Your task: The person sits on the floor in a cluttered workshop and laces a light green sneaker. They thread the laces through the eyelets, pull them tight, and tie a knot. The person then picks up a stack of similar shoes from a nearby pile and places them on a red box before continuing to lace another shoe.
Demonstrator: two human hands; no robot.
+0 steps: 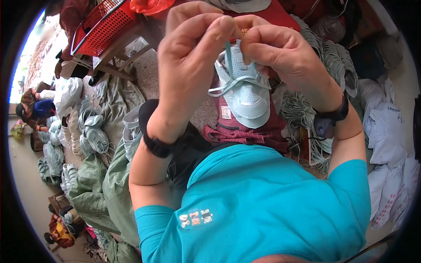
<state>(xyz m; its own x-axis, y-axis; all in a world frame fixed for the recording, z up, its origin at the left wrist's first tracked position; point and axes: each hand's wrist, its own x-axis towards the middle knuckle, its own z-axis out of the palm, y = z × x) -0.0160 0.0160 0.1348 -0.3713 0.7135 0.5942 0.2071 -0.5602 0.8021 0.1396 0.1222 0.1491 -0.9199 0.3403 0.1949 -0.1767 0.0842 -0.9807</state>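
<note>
A pale blue sneaker upper (249,94) lies over maroon cloth in front of me, its rounded toe towards my body. A thin pale blue shoelace (239,82) crosses its front, with loose loops at the left. One strand rises from it to my left hand (188,57), whose thumb and forefinger are pinched together on it. Close beside, my right hand (285,55) is closed at the top of the shoe's tongue. A small orange-brown bit shows by its fingertips; what those fingers hold is mostly hidden.
A red plastic basket (103,33) rests on a wooden stool (109,59) at upper left. Bundled laces (298,109) and stacked shoe parts (335,61) lie to the right, beside white sacks (386,136). Green sacks (94,184) fill the left; people (37,109) sit beyond.
</note>
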